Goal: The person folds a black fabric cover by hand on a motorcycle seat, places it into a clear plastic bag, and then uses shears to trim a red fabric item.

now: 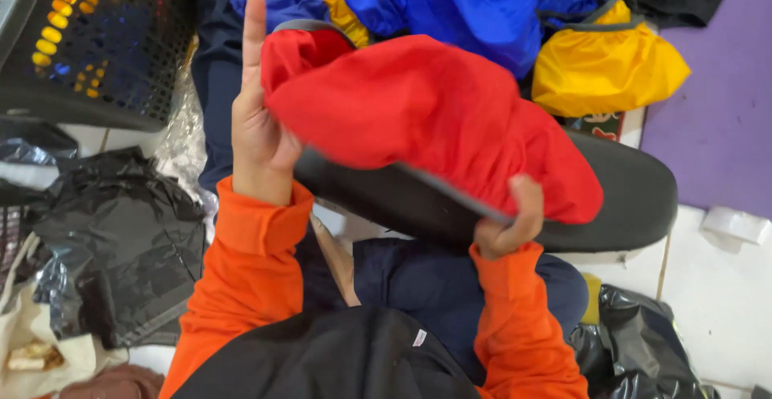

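Red fabric cover (434, 117) being stretched over black seat pad (627, 198). We are gripping: left hand (259, 137) pinching cover's left edge, index finger raised; right hand (508, 224) clamping cover hem at pad's near edge. Advising even tension, hem tucked under.

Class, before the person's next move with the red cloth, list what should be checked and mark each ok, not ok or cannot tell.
1. Right hand grips the lower edge of the red cloth: ok.
2. Left hand touches the cloth's left side, forefinger pointing up: ok.
3. Left hand actually pinches the cloth: cannot tell, its fingers are hidden.
4. Cloth kept apart from the blue cloth and yellow cloth behind it: ok.
5. Cloth lies flat: not ok, it is bunched.
6. Black pad under the cloth sits steady: cannot tell.
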